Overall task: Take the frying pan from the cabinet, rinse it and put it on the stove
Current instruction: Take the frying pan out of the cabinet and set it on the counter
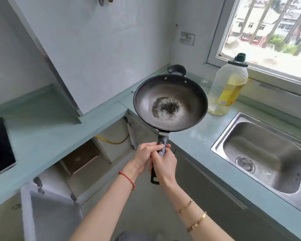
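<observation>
At 6 o'clock, nearest the camera, the left hand (144,156) and the right hand (163,165) both wrap the handle of the frying pan (170,103), which is held in the air above the open cabinet (80,159), bowl level, dark specks at its centre. Keep both grips firm and the bowl level during the carry. Swing toward the sink (261,153) at 3 o'clock for rinsing, passing clear of the oil bottle (228,87) at 1 o'clock. The stove (0,148) waits at 9 o'clock.

Stove (0,146) cut by left edge
</observation>
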